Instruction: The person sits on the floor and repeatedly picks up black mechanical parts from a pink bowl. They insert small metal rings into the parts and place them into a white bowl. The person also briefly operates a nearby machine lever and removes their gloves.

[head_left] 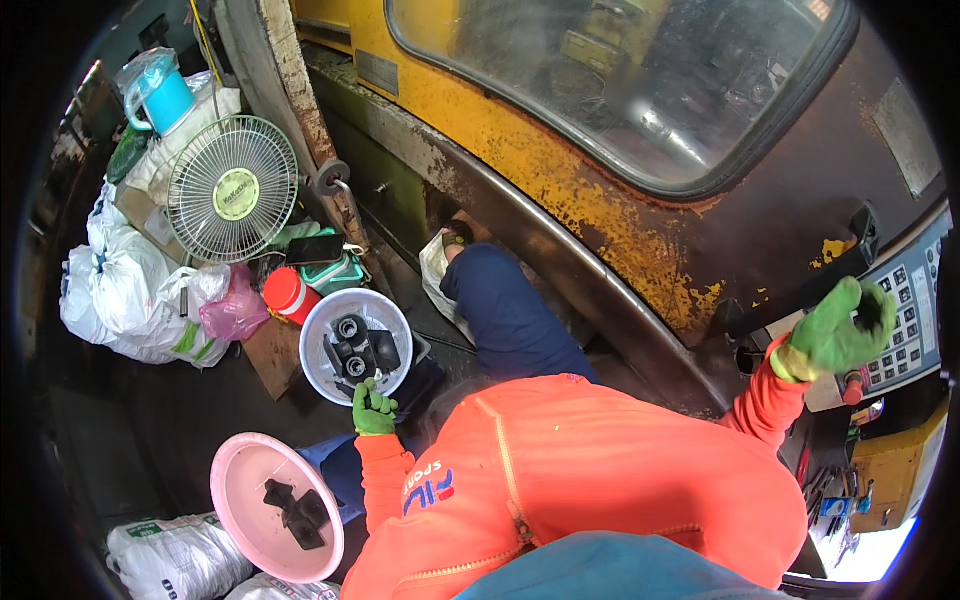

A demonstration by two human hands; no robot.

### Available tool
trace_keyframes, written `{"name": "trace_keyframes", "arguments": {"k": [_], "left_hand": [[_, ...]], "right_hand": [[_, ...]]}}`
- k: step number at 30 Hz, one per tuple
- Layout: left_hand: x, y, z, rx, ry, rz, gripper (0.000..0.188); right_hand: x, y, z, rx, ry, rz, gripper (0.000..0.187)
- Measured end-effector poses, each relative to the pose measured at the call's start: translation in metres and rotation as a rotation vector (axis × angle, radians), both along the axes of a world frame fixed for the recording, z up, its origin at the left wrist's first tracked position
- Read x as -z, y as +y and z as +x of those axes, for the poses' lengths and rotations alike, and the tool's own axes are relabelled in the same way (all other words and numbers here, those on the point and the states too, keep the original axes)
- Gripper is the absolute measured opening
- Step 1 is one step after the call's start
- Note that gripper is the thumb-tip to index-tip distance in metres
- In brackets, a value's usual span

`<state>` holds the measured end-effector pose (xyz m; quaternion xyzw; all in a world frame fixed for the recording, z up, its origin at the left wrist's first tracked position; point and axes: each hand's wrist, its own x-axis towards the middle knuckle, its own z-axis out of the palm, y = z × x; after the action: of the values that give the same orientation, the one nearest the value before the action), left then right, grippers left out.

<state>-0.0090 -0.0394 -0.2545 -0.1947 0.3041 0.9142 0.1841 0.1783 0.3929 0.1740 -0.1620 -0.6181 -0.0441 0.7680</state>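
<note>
My left hand (pixel 374 410), in a green glove, is closed with curled fingers at the near rim of a white basin (pixel 313 372). Whether anything is inside its grip is hidden. Several black moulded parts (pixel 350 340) with round openings lie in that basin. At the far right, my right hand (pixel 842 330), also gloved in green, is raised in front of a grey control panel (pixel 905 345) with rows of buttons. Its fingers are apart and bent, holding nothing that I can see. A red knob (pixel 852 390) sits just below this hand.
A pink basin (pixel 228 480) with black parts (pixel 300 515) stands at lower left. Beyond are a fan (pixel 235 190), white bags (pixel 125 300), a red-lidded container (pixel 288 293) and a phone (pixel 314 250). A worn yellow machine door (pixel 560 150) with a window spans the far side.
</note>
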Motion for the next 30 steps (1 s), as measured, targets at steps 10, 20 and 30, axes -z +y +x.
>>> {"name": "trace_keyframes", "arguments": {"k": [10, 20, 30], "left_hand": [[-0.007, 0.018, -0.008, 0.089, 0.071, -0.298, 0.033], [0.006, 0.007, -0.001, -0.048, 0.161, -0.186, 0.044], [-0.040, 0.004, 0.007, -0.204, 0.047, -0.182, 0.037]], "right_hand": [[-0.006, 0.001, -0.055, -0.993, 0.050, -0.574, 0.026], [-0.010, -0.019, -0.237, -1.654, -0.316, -0.710, 0.024], [-0.027, -0.035, -0.356, -1.186, -0.845, -0.571, 0.033]]}}
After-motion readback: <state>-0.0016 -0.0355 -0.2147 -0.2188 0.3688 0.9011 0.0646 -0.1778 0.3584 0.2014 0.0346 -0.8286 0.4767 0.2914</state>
